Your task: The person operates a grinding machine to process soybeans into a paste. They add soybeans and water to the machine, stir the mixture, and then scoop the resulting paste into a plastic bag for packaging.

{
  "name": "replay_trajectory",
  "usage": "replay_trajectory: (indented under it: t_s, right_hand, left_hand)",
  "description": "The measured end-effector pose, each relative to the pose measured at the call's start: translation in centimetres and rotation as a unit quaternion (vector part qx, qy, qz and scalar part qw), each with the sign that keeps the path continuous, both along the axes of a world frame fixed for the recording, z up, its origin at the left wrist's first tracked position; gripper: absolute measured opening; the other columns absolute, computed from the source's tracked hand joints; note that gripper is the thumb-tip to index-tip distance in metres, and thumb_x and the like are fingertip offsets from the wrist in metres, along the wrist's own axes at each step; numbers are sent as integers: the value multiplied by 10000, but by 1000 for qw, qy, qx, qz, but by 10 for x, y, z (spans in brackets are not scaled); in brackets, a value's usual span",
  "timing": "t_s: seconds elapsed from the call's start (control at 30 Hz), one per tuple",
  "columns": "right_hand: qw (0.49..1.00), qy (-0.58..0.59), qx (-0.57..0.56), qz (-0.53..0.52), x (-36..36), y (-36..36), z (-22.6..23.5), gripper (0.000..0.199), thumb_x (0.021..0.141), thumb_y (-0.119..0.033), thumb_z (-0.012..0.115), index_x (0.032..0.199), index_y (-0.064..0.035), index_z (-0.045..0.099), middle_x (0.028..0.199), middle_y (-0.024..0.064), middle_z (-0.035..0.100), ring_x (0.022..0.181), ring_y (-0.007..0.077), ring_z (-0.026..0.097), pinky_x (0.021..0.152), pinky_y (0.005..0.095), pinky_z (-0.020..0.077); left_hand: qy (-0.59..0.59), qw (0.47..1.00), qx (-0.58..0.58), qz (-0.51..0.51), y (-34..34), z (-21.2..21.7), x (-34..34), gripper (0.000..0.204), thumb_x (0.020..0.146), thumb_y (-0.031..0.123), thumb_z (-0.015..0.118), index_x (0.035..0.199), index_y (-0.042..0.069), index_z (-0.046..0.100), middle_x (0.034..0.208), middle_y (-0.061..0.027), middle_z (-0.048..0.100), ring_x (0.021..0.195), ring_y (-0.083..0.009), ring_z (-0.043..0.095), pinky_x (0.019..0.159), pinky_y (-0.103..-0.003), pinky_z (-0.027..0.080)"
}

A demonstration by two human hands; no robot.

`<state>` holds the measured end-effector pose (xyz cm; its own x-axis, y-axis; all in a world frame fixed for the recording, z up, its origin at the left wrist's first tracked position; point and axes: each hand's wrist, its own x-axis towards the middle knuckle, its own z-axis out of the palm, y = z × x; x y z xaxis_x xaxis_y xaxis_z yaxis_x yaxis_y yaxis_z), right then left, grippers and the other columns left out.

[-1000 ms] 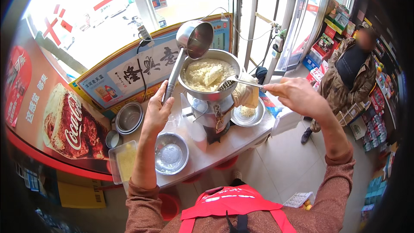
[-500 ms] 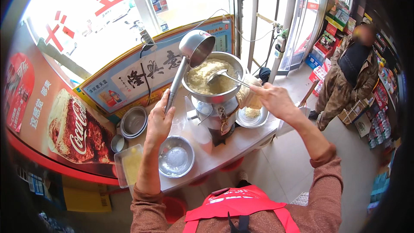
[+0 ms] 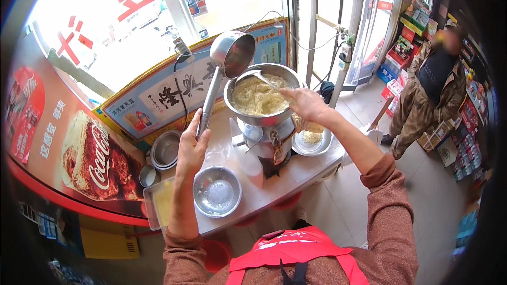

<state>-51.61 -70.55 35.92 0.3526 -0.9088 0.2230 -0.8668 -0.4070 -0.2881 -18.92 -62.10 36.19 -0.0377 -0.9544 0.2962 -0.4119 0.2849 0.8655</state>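
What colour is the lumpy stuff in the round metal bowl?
The lumpy stuff is pale yellow, best in head view.

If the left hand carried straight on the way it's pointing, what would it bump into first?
Leaving aside the metal ladle it holds, the left hand would probably meet the yellow-edged calligraphy signboard first, though depth is hard to judge here.

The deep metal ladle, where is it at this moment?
In the head view, the ladle is left of centre, held in the left hand, near the upper-left rim of the steel bowl.
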Motion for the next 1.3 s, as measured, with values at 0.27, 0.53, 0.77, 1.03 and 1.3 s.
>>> replay_trajectory:
  t_s: [0.27, 0.53, 0.77, 1.03, 1.3]
  right_hand:
    - [979, 168, -74, 86, -50, 60, 54, 391, 889, -125, 532, 1255, -246, 594, 847, 108, 575, 770, 282, 634, 697, 394, 511]
    - [994, 30, -102, -5, -37, 11, 22, 466, 856, -105, 565, 1318, -163, 533, 963, 160, 638, 912, 311, 645, 802, 420, 512]
    - [996, 44, -2, 82, -34, 31, 10, 474, 830, -93, 574, 1300, -149, 551, 1069, 179, 631, 999, 331, 614, 904, 403, 481]
    - [996, 2, 8, 84, -58, 82, 123, 480, 830, -33, 563, 1309, -62, 544, 1077, 174, 640, 960, 290, 632, 898, 349, 464]
    - [991, 79, 88, 66, -54, 64, 75, 477, 835, -80, 603, 1308, -112, 543, 1072, 211, 640, 993, 346, 622, 900, 390, 475]
  left_hand:
    - [-30, 994, 98, 30, 15, 6, 2, 592, 891, 62, 567, 1424, -62, 343, 1181, -41, 547, 907, -80, 503, 845, -196, 406]
    - [0, 999, 42, 10, 21, 7, -3, 596, 903, 60, 570, 1444, -31, 336, 950, 6, 566, 635, -25, 436, 577, -178, 388]
    - [257, 957, 122, -56, 44, 4, 16, 607, 927, 61, 566, 1464, -4, 289, 785, 28, 489, 516, -15, 408, 396, -162, 336]
    - [341, 921, 188, 21, 114, -25, 81, 604, 946, 109, 523, 1484, 36, 258, 826, -29, 494, 505, -22, 403, 372, -145, 323]
    - [448, 864, 197, 114, 168, -78, 112, 569, 956, 118, 527, 1475, 100, 295, 856, -61, 532, 506, -36, 437, 359, -136, 352]
